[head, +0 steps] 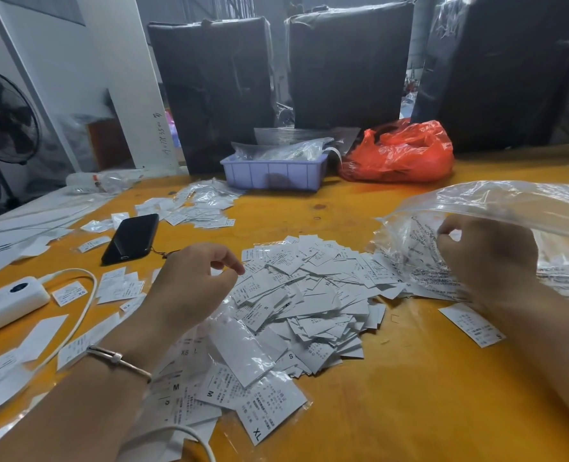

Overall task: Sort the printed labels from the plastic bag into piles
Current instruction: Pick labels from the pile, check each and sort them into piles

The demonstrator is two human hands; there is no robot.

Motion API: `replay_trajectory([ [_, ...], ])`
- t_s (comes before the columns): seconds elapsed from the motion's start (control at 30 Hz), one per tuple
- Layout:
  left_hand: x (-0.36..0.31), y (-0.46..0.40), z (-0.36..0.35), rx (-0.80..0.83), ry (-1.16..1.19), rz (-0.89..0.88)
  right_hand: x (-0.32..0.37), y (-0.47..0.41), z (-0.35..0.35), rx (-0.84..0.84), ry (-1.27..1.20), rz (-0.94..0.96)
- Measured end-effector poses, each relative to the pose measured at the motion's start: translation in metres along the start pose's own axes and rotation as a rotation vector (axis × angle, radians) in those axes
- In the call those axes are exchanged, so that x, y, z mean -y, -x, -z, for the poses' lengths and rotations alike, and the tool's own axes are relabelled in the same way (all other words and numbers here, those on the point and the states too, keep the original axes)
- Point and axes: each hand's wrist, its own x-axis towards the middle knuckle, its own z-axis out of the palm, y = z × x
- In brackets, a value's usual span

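The heap of labels [309, 295] lies at three o'clock, just beside the left hand [189, 285], whose curled fingers pinch nothing, while the right hand [486, 258] pinches the plastic bag [509, 208].

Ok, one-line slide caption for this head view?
Right hand grips the clear plastic bag; left hand hovers over loose printed labels on the yellow table.

The left hand [189, 288] is held palm-down, fingers loosely curled; the right hand [486, 261] is clenched on the bag [509, 208].
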Motion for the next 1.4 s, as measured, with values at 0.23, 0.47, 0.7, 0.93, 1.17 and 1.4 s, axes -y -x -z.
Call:
replay_trajectory([
  [0.23, -0.006, 0.005, -0.004, 0.046, 0.112, -0.069, 0.027, 0.012, 0.007, 0.041, -0.712, -0.01],
  [0.47, -0.022, 0.012, -0.012, 0.57, 0.602, -0.043, 0.074, 0.056, 0.022, 0.651, -1.23, 0.227],
  [0.7, -0.028, 0.016, -0.014, 0.545, 0.659, -0.095, 0.084, 0.068, 0.025, 0.632, -1.262, 0.317],
  [0.93, -0.02, 0.01, -0.01, 0.409, 0.654, -0.05, 0.078, 0.063, 0.025, 0.467, -1.178, 0.253],
  [1.17, -0.022, 0.012, -0.011, 0.433, 0.661, -0.073, 0.083, 0.068, 0.02, 0.842, -1.26, 0.08],
  [1.4, -0.024, 0.013, -0.012, 0.461, 0.651, -0.069, 0.081, 0.067, 0.023, 0.801, -1.268, 0.226],
])
